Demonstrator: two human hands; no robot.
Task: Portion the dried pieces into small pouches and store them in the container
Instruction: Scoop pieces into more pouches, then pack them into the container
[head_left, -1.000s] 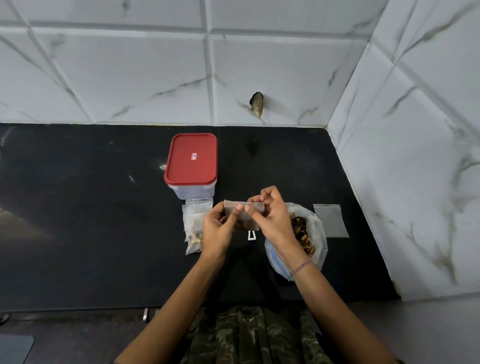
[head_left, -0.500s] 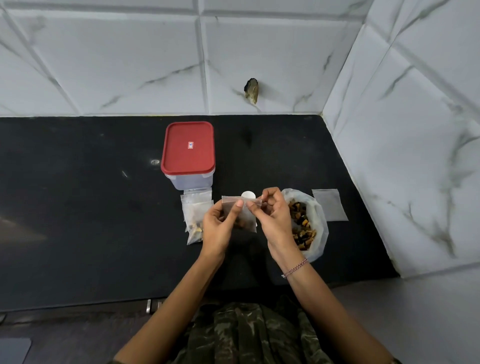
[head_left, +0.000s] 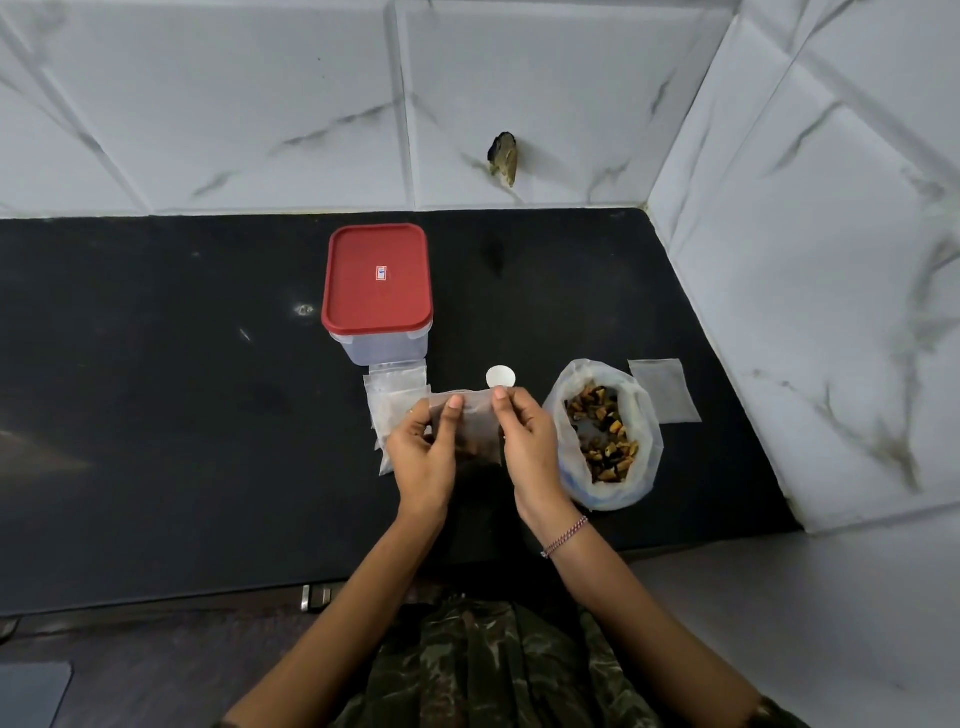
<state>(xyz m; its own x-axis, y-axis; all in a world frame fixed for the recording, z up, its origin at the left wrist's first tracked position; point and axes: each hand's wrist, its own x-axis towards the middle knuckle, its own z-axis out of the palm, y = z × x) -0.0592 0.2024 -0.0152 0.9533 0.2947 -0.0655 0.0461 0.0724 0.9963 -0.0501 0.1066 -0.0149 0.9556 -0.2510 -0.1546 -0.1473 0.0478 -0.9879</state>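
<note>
My left hand (head_left: 423, 457) and my right hand (head_left: 530, 449) both pinch the top edge of a small clear pouch (head_left: 475, 423) with dark pieces in its bottom, held upright above the black counter. To the right stands an open plastic bag of dried brown and yellow pieces (head_left: 605, 436). A clear container with a red lid (head_left: 377, 278) sits shut behind the hands. Filled pouches (head_left: 392, 395) lie stacked in front of the container, partly hidden by my left hand. An empty pouch (head_left: 665, 389) lies flat at the far right.
A small white scoop (head_left: 501, 376) shows just behind the held pouch. The black counter (head_left: 156, 389) ends at a tiled wall behind and a tiled side wall on the right. A dark hole marks the back wall (head_left: 504, 156).
The hands with the pouch have dropped slightly and my fingers have slid apart along its top edge. The white scoop came into view behind the pouch.
</note>
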